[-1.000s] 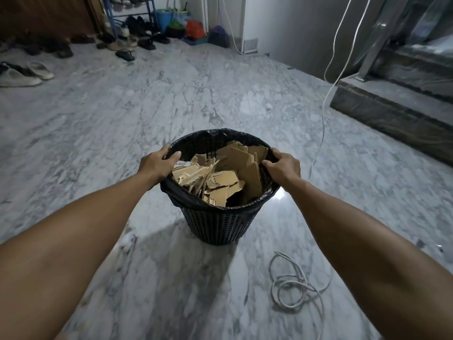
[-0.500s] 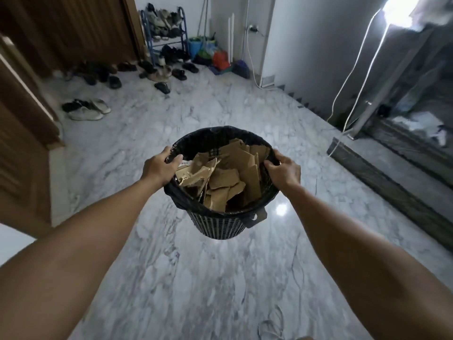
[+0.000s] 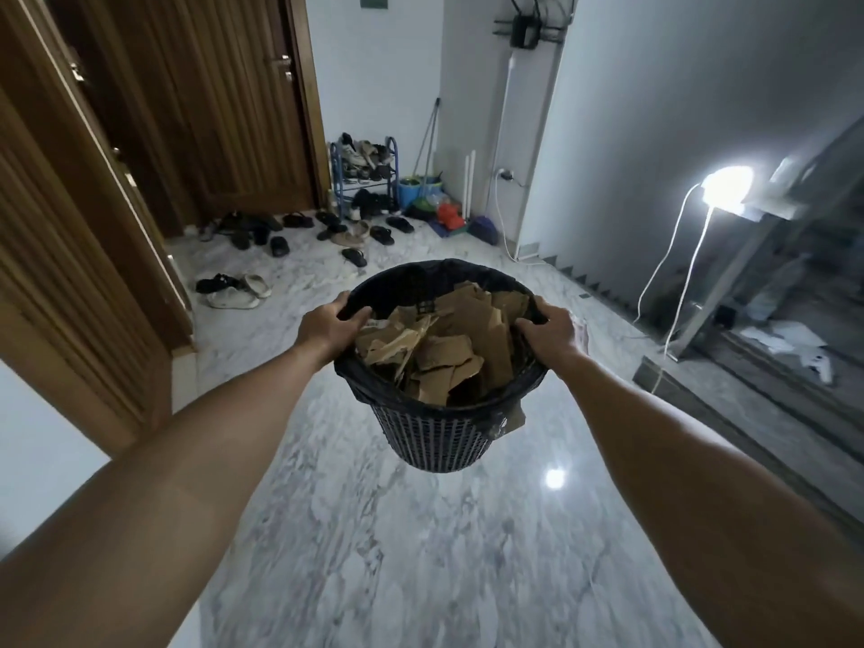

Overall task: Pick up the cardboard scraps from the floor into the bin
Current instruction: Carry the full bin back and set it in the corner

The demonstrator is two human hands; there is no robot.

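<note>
We look down over a wide floor [image 3: 421, 530] of polished grey-white marble, glossy enough to mirror a spot of light to the right. No scraps show on the stretch of floor in view, so we judge the gathering done or nearly so.

At the left stand ribbed wooden doors [image 3: 154, 147]. At the far wall, a low rack and a scatter of shoes [image 3: 299, 226] lie well apart from us. To the right, a bright lamp [image 3: 727, 184] with a white cable glares beside a stone step.

In the middle, held off the floor between two bare outstretched arms, is the bin [image 3: 439, 437]: a round black plastic basket with a latticed wall, tapering downward, lined with a thin black bag folded over its rim. We judge it is gripped on opposite sides to keep it level.

The left hand [image 3: 327, 327] is closed over the left rim, thumb hooked inside. The right hand [image 3: 549, 332] is closed over the right rim, its fingers curled inward.

Inside the bin, the cardboard scraps [image 3: 444, 348] lie heaped close to the rim: flat, torn, brown, jagged-edged pieces. One small piece pokes out low on the bin's right side.
</note>
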